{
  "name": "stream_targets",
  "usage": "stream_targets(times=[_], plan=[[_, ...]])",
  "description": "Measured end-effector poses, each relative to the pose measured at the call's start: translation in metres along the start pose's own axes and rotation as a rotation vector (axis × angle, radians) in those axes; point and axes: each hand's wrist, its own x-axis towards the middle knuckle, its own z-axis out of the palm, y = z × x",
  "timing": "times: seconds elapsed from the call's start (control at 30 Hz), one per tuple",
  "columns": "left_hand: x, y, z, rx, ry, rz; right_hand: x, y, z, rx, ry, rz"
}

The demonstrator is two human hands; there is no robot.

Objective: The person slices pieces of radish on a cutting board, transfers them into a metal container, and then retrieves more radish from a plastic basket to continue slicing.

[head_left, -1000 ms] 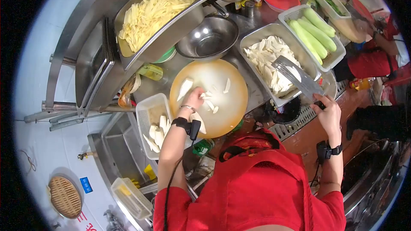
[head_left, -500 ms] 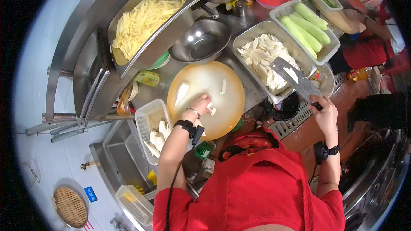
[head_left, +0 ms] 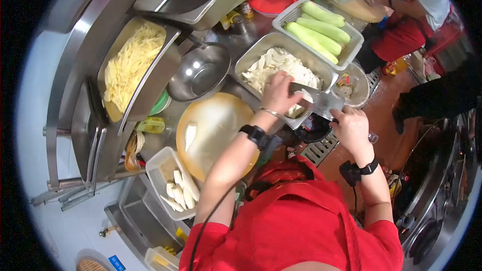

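Shifted off the round board [head_left: 221,120], the left hand [head_left: 280,94] is curling half-open fingers, hold unclear, above white slices [head_left: 282,62] and beside the cleaver [head_left: 325,101], which the right hand [head_left: 353,128] is gripping with closed fingers, a slip possibly nicking left fingertips.

Head-worn view; faces forward, down; left hand [head_left: 279,93], right hand [head_left: 351,126] near

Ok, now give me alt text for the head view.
A person's right hand holds a cleaver over a metal pan of white slices, left hand at the blade. A round cutting board lies left; a basket of long green vegetables sits beyond.
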Motion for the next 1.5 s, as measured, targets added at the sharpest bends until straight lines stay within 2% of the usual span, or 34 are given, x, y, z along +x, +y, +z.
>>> stream_targets(times=[0.03,0.1,0.17,0.27,0.37,0.4,0.43,0.5,0.63,0.7,0.77,0.83,0.9,0.97,1.0,1.07,1.23,1.3,1.37,1.43,1.5], plan=[[0.002,0.010,0.015,-0.015,0.019,0.094,0.001,0.001,0.001,-0.004,-0.007,-0.006],[0.004,0.022,0.038,-0.112,-0.001,0.147,0.000,0.004,-0.002,-0.002,0.002,0.010],[0.006,0.018,0.047,0.044,0.071,0.190,-0.001,0.009,-0.006,0.007,0.011,0.018],[0.006,-0.011,0.042,0.246,0.053,0.105,-0.010,0.022,-0.014,-0.024,-0.009,0.062],[0.005,-0.006,0.025,0.122,0.038,0.081,-0.010,0.029,-0.018,-0.021,-0.007,0.047],[0.007,0.007,0.020,-0.050,0.004,0.216,-0.007,0.029,-0.018,-0.005,0.000,0.022],[0.007,0.017,0.021,-0.048,0.005,0.213,-0.006,0.027,-0.018,-0.004,-0.001,0.019],[0.006,0.030,0.024,-0.194,-0.112,0.485,0.000,0.023,-0.019,0.004,0.001,-0.017],[0.001,0.016,0.027,-0.120,-0.034,0.454,0.003,0.028,-0.022,0.003,0.037,-0.009],[-0.006,-0.006,0.030,0.036,-0.129,0.435,0.003,0.035,-0.022,-0.067,0.069,0.046],[-0.015,-0.022,0.022,0.058,-0.155,0.372,0.004,0.043,-0.025,-0.082,0.079,0.065],[-0.026,-0.039,0.005,0.153,0.039,0.166,0.003,0.051,-0.029,-0.105,0.105,0.079],[-0.050,-0.086,-0.005,0.086,0.227,-0.196,-0.002,0.057,-0.031,-0.049,0.154,0.100],[-0.090,-0.144,-0.014,0.151,0.081,-0.646,-0.005,0.056,-0.036,0.000,0.111,0.192],[-0.109,-0.156,-0.013,0.157,0.079,-0.653,-0.006,0.057,-0.034,0.006,0.106,0.189],[-0.133,-0.166,-0.016,0.341,-0.227,-0.592,-0.005,0.058,-0.032,0.066,0.115,0.212],[-0.124,-0.150,-0.013,0.265,-0.296,-0.690,0.000,0.047,-0.026,0.170,0.117,0.191],[-0.089,-0.106,-0.048,-0.129,-0.175,-0.726,0.003,0.043,-0.022,0.199,0.118,0.170],[-0.076,-0.108,-0.065,-0.664,-0.057,-0.507,0.005,0.036,-0.019,0.298,0.062,0.185],[-0.072,-0.091,-0.114,-0.535,0.051,-0.517,0.009,0.025,-0.016,0.405,0.003,0.118],[-0.107,-0.120,-0.136,-0.439,0.248,-0.521,0.011,0.010,-0.008,0.599,-0.171,0.059]])
